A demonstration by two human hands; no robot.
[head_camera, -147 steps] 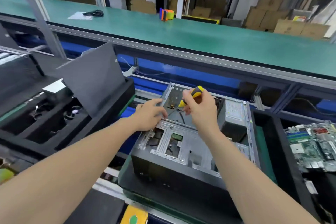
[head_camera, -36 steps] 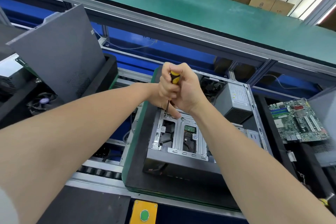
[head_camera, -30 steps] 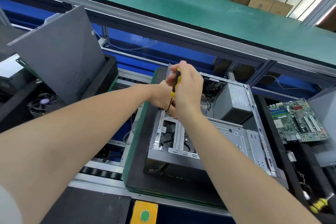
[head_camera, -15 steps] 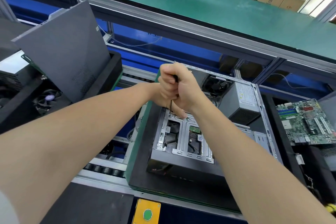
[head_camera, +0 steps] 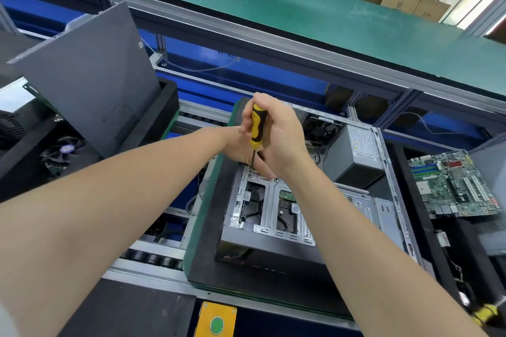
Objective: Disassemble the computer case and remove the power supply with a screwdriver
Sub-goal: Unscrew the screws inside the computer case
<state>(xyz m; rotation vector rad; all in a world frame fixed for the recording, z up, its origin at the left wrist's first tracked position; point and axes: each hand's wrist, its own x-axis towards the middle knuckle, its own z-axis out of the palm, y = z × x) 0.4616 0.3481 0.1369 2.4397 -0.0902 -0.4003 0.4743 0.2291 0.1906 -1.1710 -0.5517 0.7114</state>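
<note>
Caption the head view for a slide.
Right hand grips screwdriver, tip on open computer case; left hand beside the shaft.

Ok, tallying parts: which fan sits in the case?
The fan beside the power supply, at the case's far end; the other fan lies in the left bin.

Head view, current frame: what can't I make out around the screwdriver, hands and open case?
All in the head view:
- The tip of the screwdriver and its screw: too small, shadowed under the right hand.
- The left hand: largely hidden behind the right hand; what its fingers do is unclear.
- The label on the power supply: too small to read.
- The yellow tool, bottom right: blurred, cut by the frame edge.
</note>
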